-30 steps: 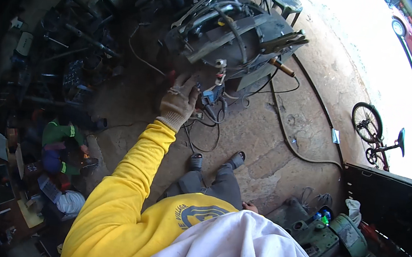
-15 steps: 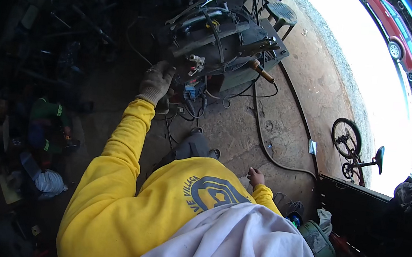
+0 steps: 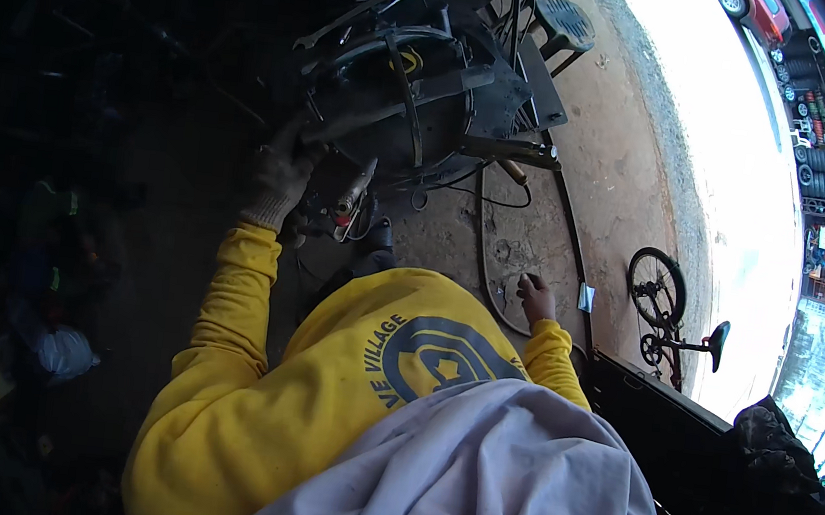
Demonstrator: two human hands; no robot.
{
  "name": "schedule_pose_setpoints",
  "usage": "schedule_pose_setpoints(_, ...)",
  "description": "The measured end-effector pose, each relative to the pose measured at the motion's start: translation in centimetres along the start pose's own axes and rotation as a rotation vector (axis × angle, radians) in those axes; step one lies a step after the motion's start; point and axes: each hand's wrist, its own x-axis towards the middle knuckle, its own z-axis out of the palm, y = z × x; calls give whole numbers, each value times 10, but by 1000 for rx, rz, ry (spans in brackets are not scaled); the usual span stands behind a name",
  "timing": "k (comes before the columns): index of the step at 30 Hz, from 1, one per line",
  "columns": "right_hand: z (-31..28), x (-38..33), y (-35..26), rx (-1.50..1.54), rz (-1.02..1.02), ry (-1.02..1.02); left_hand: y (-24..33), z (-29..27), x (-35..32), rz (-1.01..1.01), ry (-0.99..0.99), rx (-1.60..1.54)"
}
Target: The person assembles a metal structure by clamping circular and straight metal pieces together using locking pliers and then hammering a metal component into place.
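Head view, left hand: my gloved left hand (image 3: 280, 175) is stretched out to the dark metal machine (image 3: 419, 97), fingers partly curled and resting against its lower left edge. Can't tell if I'm really gripping anything there, it's too dark.
Head view, right hand: bare right hand (image 3: 535, 297) is down low by my side, fingers loosely curled, fingertips touching the dirt ground (image 3: 622, 179). Nothing in it.
Machine: sits on the ground straight ahead of me, flat metal bars across its top, a small red-and-silver part (image 3: 346, 202) just beside my left hand.
Cables: a black cable (image 3: 492, 266) loops over the ground between machine and right hand.
Edges: left side is dark clutter, hard to read.
Open room: bare ground to the right, out to a small bicycle (image 3: 664, 304) well apart from my right hand.
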Motion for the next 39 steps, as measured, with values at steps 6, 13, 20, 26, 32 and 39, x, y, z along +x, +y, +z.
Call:
schedule_pose_setpoints(6,-14,39,-131,397,-137,252,18,-7,-11,71,74,-271)
schedule_pose_setpoints(13,13,116,-349,-59,-881,-75,23,11,-6,95,261,207)
schedule_pose_setpoints(20,64,140,-376,-423,-1332,-301,18,21,-15,259,408,1352)
schedule_pose_setpoints(26,70,142,-372,-391,-1470,-272,35,20,-18,317,530,1494)
schedule_pose_setpoints(32,65,140,-370,-336,-1453,-312,50,16,-3,237,476,1310)
schedule_pose_setpoints(39,67,133,-365,-347,-1433,-226,11,29,-5,206,481,1139)
